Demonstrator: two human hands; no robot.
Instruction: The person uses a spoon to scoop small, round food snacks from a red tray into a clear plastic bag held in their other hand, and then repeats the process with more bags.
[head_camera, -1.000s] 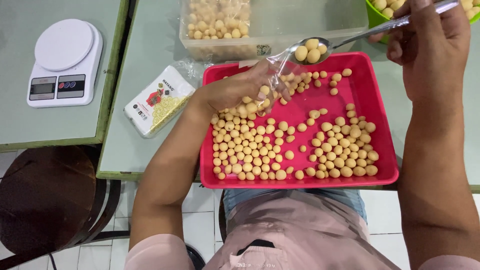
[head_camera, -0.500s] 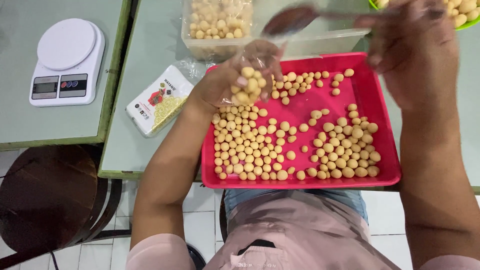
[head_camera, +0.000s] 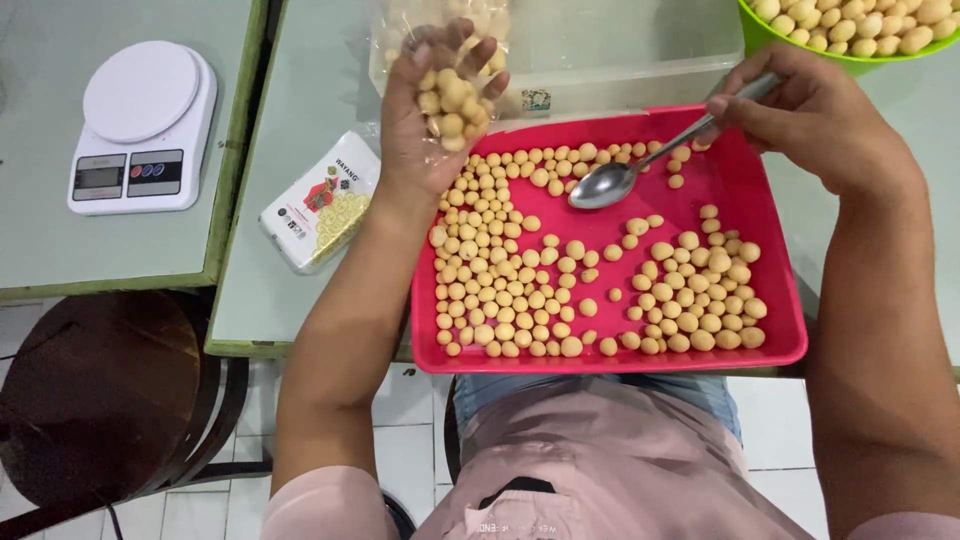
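- My left hand (head_camera: 425, 125) is cupped shut around a heap of small round tan dough balls (head_camera: 450, 100), raised above the far left corner of the red tray (head_camera: 770, 345)
- It hovers at the mouth of a clear plastic bag (head_camera: 400, 40) that already holds some balls and lies on the counter (head_camera: 300, 90) beyond the tray
- My right hand (head_camera: 815, 125) grips a metal spoon (head_camera: 610, 182) by the handle; its bowl rests empty on the tray floor, among the loose balls
- Step in hand, as I judge it: moving balls from tray to bag by the handful
- Next move calls for tipping the palm squarely over the bag opening, so none bounce onto the counter
- Most balls lie on the tray in two patches, left and right
- A green bowl (head_camera: 760, 35) of more balls sits far right; a white kitchen scale (head_camera: 140, 125) and a small printed packet (head_camera: 320, 205) lie to the left
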